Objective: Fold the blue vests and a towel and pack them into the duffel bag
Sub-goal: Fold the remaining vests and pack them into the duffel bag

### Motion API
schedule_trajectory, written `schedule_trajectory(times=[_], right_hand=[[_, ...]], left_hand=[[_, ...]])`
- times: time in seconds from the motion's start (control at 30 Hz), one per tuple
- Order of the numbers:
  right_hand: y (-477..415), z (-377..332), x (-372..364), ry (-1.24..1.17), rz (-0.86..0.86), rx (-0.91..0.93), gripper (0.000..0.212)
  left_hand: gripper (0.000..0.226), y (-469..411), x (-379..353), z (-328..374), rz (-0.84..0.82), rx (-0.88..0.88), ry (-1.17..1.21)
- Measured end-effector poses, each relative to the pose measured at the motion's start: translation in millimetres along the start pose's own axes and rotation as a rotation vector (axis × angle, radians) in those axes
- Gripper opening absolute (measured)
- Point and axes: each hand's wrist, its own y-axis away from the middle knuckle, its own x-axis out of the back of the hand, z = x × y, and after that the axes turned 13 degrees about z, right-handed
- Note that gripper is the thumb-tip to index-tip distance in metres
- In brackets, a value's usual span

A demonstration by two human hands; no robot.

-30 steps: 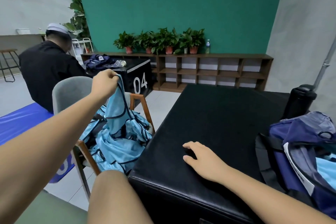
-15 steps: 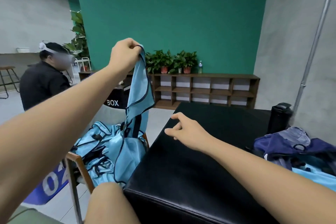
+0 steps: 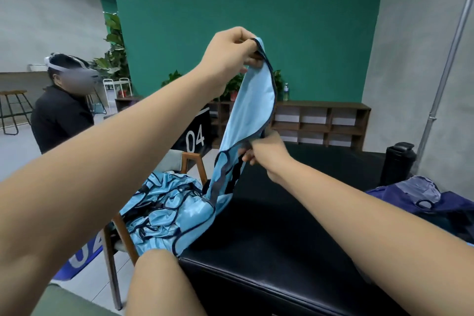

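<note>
One blue vest (image 3: pixel 252 100) is held up beside the bench (image 3: pixel 295 226), its top hem pinched in the curled fingers of the left hand (image 3: pixel 230 54), a lower strap in those of the right hand (image 3: pixel 266 151). Its tail lies among the pile of vests (image 3: pixel 166 208) on the chair (image 3: pixel 120 233); others may be dragged off by a sharp pull.

We note the vest (image 3: pixel 252 100): thin glossy cloth, darker matt trim. Left, the pile (image 3: pixel 166 208): same shiny cloth. Black table (image 3: pixel 295 233): leather-like, smooth, soft sheen. Wood on the chair (image 3: pixel 110 264) frame. Far shelf (image 3: pixel 320 106): matt wood. Right, the pole (image 3: pixel 447 67): dull metal. Right, the bag (image 3: pixel 451 208): matt cloth.
</note>
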Motion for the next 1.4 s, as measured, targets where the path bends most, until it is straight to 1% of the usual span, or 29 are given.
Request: schedule_trajectory(times=[0.07, 0.17, 0.3, 0.37, 0.47, 0.57, 0.67, 0.77, 0.87, 0.93, 0.97, 1.03, 1.1, 1.17, 1.23, 1.3, 1.33, 1.4], right_hand=[[-4, -7, 14, 0.039, 0.046, 0.055, 0.028], [-8, -16, 40, 0.059, 0.099, 0.095, 0.024], [-22, -22, 80, 0.089, 0.092, 0.144, 0.013], [-28, -26, 102, 0.111, 0.094, 0.165, 0.014], [-30, -28, 135, 0.136, 0.112, 0.211, 0.01], [-27, -27, 165, 0.173, 0.096, 0.207, 0.008], [-27, -19, 188, 0.263, 0.099, 0.174, 0.01], [-23, -10, 205, 0.363, 0.066, 0.143, 0.014], [-13, -3, 217, 0.425, -0.022, 0.087, 0.019], [-5, 4, 224, 0.467, -0.103, 0.059, 0.015], [0, 7, 228, 0.473, -0.171, 0.034, 0.015], [11, 13, 233, 0.524, -0.353, -0.023, 0.02], [20, 20, 235, 0.706, -0.503, -0.034, 0.036], [24, 29, 235, 0.897, -0.631, -0.043, 0.041], [24, 39, 236, 1.012, -0.735, -0.072, 0.038], [22, 47, 236, 1.073, -0.78, -0.089, 0.034], [20, 49, 235, 1.078, -0.777, -0.088, 0.031], [17, 53, 229, 1.08, -0.722, -0.062, 0.027]], left_hand=[[0.009, 6, 1, -9, -0.054, 0.009, 0.007], [0.013, 15, 5, -35, -0.127, 0.044, -0.008], [0.027, 36, 15, -87, -0.231, 0.117, -0.173], [0.027, 51, 18, -117, -0.275, 0.165, -0.25], [0.022, 75, 20, -165, -0.38, 0.255, -0.323], [0.022, 98, 17, -211, -0.487, 0.303, -0.42], [0.029, 119, 7, -251, -0.573, 0.305, -0.558], [0.036, 138, -6, -283, -0.71, 0.266, -0.685], [0.054, 151, -22, -306, -0.789, 0.211, -0.813], [0.06, 157, -32, -317, -0.774, 0.204, -0.86], [0.061, 159, -36, -321, -0.749, 0.214, -0.871], [0.066, 161, -43, -327, -0.66, 0.252, -0.87], [0.072, 160, -47, -332, -0.561, 0.289, -0.86], [0.071, 158, -49, -334, -0.5, 0.316, -0.855], [0.06, 154, -50, -337, -0.457, 0.331, -0.848], [0.038, 150, -50, -336, -0.411, 0.331, -0.818], [0.029, 149, -50, -332, -0.383, 0.329, -0.792], [0.019, 144, -52, -319, -0.325, 0.315, -0.723]])
